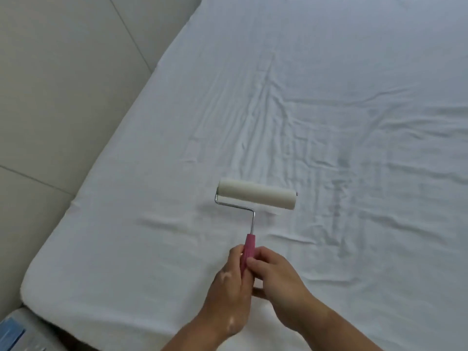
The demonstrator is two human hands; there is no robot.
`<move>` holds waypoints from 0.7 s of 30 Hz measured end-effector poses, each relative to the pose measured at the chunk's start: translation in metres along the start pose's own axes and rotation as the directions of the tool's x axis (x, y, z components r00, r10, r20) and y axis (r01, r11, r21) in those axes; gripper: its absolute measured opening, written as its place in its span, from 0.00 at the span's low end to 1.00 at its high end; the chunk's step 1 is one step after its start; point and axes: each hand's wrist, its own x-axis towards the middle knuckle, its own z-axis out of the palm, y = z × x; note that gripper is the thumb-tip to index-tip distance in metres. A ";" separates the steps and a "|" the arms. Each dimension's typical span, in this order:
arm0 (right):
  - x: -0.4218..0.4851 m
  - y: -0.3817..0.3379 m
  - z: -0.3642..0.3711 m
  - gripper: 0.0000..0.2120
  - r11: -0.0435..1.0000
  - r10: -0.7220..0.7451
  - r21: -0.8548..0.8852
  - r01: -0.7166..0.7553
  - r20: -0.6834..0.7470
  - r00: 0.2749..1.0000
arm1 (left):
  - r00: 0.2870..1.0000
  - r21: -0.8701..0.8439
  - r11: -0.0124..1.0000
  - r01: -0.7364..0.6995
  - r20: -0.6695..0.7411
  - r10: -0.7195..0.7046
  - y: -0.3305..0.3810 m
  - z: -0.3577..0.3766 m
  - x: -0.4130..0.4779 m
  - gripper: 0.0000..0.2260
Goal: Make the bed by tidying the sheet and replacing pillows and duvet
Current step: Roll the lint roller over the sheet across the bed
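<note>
White sheet (329,72) covers the bed across most of the view; its left edge runs on a diagonal from the rounded near-left corner toward the top of the view. The sheet is creased: long folds fan out through the middle of the bed, and shorter wrinkles lie near the hands. A lint roller (255,196) sits on the sheet, inward from the left edge and ahead of both hands. Its pale drum lies crosswise and seems to rest on the fabric, with a thin shadow along its near side. A bent wire frame leads from the drum's left end back to a pink handle (249,249), which points toward the person. Left hand (229,282) comes in from the bottom of the view, back of the hand up, with its fingers curled round the left side of the handle. Right hand (281,282) comes in from the lower right; its fingertips are bent onto the right side of the handle, just beside the left hand's fingers. Both hands grip the handle; neither touches the drum. Both forearms are bare and converge toward the handle. Beige padded panels (63,84) with seams stand along the bed's left edge. A blue and grey object (12,335) shows below the near-left corner, too cropped to identify.
</note>
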 end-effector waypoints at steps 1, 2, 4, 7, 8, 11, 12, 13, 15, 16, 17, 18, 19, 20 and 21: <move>0.010 -0.007 -0.010 0.10 0.999 0.001 0.047 0.000 -0.029 1.000 | 0.993 0.092 0.993 -0.080 0.091 0.071 -0.001 -0.010 0.018 0.16; 0.021 -0.014 -0.021 0.10 0.995 -0.009 0.101 0.015 -0.060 0.998 | 0.983 0.203 0.968 -0.149 0.140 0.122 -0.005 -0.022 0.040 0.19; 0.047 -0.032 -0.041 0.10 0.963 -0.023 0.260 0.065 -0.163 0.986 | 0.976 0.443 0.871 -0.212 0.051 0.212 -0.019 -0.053 0.098 0.28; 0.090 -0.063 -0.061 0.10 0.901 0.007 0.413 0.130 -0.316 0.949 | 0.970 0.717 0.696 -0.045 -0.136 0.203 -0.026 -0.107 0.209 0.31; 0.104 -0.075 -0.065 0.09 0.898 0.005 0.414 0.148 -0.345 0.939 | 0.973 0.766 0.642 0.013 -0.158 0.169 -0.025 -0.123 0.248 0.30; 0.159 -0.122 -0.073 0.09 0.955 -0.081 0.223 0.197 -0.444 0.893 | 0.975 0.818 0.567 0.103 -0.196 0.106 -0.016 -0.150 0.346 0.30; 0.182 -0.140 -0.077 0.09 0.971 -0.148 0.092 0.222 -0.499 0.854 | 0.977 0.813 0.569 0.120 -0.197 0.076 -0.020 -0.150 0.367 0.31; 0.203 -0.158 -0.080 0.09 0.969 -0.233 -0.059 0.242 -0.557 0.797 | 0.980 0.812 0.571 0.125 -0.191 0.057 -0.025 -0.147 0.381 0.32; 0.233 -0.182 -0.086 0.08 0.910 -0.398 -0.363 0.202 -0.625 0.672 | 0.978 0.809 0.578 0.107 -0.190 0.085 -0.040 -0.138 0.394 0.31; 0.243 -0.188 -0.089 0.11 0.871 -0.455 -0.461 0.171 -0.624 0.636 | 0.975 0.801 0.591 0.092 -0.193 0.110 -0.046 -0.136 0.396 0.31; 0.248 -0.189 -0.091 0.16 0.834 -0.496 -0.532 0.147 -0.605 0.623 | 0.973 0.791 0.607 0.079 -0.194 0.125 -0.050 -0.135 0.397 0.31; 0.252 -0.191 -0.091 0.21 0.802 -0.519 -0.584 0.124 -0.579 0.629 | 0.972 0.781 0.620 0.076 -0.197 0.129 -0.052 -0.135 0.398 0.31; 0.252 -0.195 -0.091 0.24 0.777 -0.528 -0.621 0.102 -0.555 0.643 | 0.971 0.774 0.628 0.076 -0.200 0.129 -0.053 -0.135 0.399 0.32; 0.255 -0.202 -0.091 0.24 0.757 -0.536 -0.648 0.086 -0.540 0.649 | 0.971 0.771 0.632 0.075 -0.200 0.128 -0.054 -0.135 0.401 0.32; 0.264 -0.215 -0.094 0.23 0.738 -0.553 -0.670 0.076 -0.537 0.637 | 0.972 0.771 0.632 0.075 -0.198 0.127 -0.054 -0.135 0.402 0.31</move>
